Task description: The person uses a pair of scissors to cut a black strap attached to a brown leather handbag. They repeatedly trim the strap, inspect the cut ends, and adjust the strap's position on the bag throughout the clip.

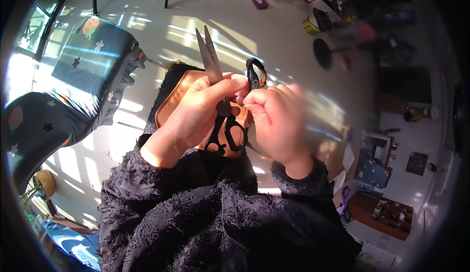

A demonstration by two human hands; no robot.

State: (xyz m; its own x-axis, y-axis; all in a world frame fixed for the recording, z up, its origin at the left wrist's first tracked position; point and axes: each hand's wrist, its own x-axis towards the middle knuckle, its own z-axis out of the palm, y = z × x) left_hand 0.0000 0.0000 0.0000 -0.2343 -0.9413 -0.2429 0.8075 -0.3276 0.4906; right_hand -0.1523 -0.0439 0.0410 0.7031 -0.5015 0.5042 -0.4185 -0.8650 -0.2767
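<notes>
My left hand [191, 110] grips black-handled scissors [212, 56], blades pointing up and slightly apart, finger loops hanging below the palm. Its thumb and fingertips also meet at a dark looped strap [255, 70] with a tan patch, which stands above my knuckles. My right hand [276, 123], partly motion-blurred, is closed in a pinch at the lower part of that strap, its fingertips beside the left fingers; what exactly they grip is partly hidden. Behind both hands a tan leather item [171, 98] with dark fuzzy edging lies over my dark-clothed lap.
A dark floral-covered seat [85, 69] stands at left on the pale floor [132, 149]. A yellow-green bucket [310, 26] and clutter sit at upper right. A wooden cabinet [362, 208] and a floral-covered chair [372, 167] are at right. Blue fabric [71, 240] lies lower left.
</notes>
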